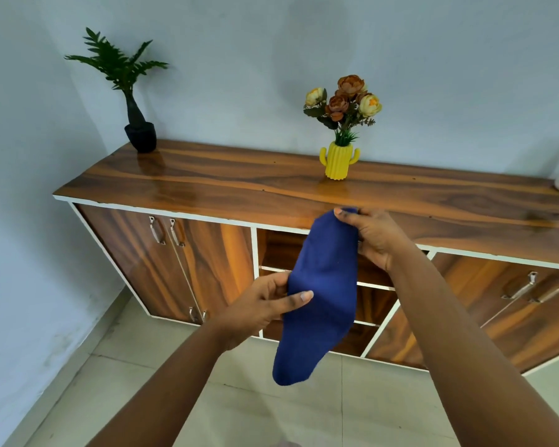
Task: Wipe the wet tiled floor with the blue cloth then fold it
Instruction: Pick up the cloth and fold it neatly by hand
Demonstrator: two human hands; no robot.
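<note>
Above pale tiled floor [271, 414]: right hand [373, 235] pinching blue cloth [320, 291] top, left hand [265, 304] gripping mid-edge; match corners squarely, fold taut.

The cabinet [271, 188] stands against the wall, on the tiled floor [304, 411]. On its top, the potted plant [136, 101] sits at the left end, the cactus-shaped vase [339, 159] with flowers near the middle. In front of the cabinet, above the floor, the cloth [320, 295] hangs between both hands: the right hand [373, 235] pinches its upper end, the left hand [265, 306] grips its left edge lower down.
</note>
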